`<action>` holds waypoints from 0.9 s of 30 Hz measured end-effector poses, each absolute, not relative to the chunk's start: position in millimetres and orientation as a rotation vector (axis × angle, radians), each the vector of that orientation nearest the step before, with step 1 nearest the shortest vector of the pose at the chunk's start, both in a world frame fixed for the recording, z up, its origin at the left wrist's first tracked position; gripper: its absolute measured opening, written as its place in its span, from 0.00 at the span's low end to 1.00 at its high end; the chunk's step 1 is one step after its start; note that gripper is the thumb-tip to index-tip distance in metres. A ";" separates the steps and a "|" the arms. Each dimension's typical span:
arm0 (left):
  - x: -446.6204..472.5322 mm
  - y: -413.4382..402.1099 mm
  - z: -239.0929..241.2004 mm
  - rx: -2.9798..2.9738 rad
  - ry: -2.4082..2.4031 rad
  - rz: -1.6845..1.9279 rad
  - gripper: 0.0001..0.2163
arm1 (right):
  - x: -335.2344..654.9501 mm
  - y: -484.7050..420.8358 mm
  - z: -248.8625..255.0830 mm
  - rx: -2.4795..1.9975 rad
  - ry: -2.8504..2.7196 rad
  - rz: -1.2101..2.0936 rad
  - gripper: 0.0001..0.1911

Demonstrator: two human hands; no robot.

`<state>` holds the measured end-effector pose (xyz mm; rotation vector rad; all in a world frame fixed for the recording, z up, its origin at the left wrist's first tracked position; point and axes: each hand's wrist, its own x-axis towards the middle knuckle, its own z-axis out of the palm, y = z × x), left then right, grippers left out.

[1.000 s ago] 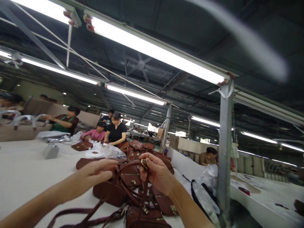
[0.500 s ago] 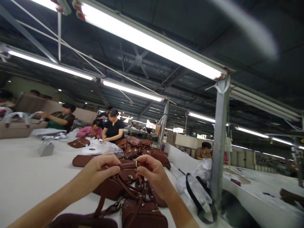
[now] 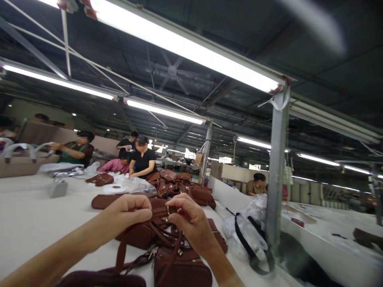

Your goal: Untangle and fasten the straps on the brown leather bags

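Note:
My left hand [image 3: 131, 213] is closed in a pinch on one end of a brown leather strap [image 3: 159, 211]. Across from it, my right hand [image 3: 190, 219] pinches the other end, where a small gold-coloured metal fitting [image 3: 168, 209] shows at the fingertips. The strap runs level between the two hands, above a pile of brown handbags. Directly below lie a brown handbag [image 3: 182, 269] with a zip and handles, and another brown bag [image 3: 101, 279] at the bottom edge. Fingers hide both strap ends.
More brown bags [image 3: 170, 181] are heaped farther back on the white table [image 3: 44, 223]. A roll of white tape [image 3: 115, 187] and a grey block [image 3: 58, 189] stand to the left. Plastic wrap with a black strap [image 3: 243, 239] lies beside a metal post [image 3: 275, 179]. Several co-workers work behind.
My right hand's fingers and the metal fitting have shifted slightly left, closer to my left hand. A co-worker at the back stands more upright. The camera view has shifted slightly.

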<state>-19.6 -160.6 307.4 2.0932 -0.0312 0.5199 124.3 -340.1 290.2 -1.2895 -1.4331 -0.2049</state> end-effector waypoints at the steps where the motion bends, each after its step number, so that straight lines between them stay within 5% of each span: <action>1: -18.5 -160.8 306.3 2.095 -0.027 0.486 0.17 | 124.9 -340.7 288.9 -1.301 -1.450 -0.217 0.10; 10: -13.6 -185.3 302.3 2.266 -0.064 0.703 0.15 | 111.0 -327.4 279.1 -1.208 -1.518 -0.209 0.11; 18: -17.0 -155.3 280.8 2.040 -0.177 0.419 0.18 | 113.8 -335.4 284.2 -1.200 -1.445 -0.195 0.10; 27: -8.7 -168.2 278.7 1.855 -0.235 0.486 0.18 | 105.5 -321.9 279.3 -1.138 -1.471 0.016 0.11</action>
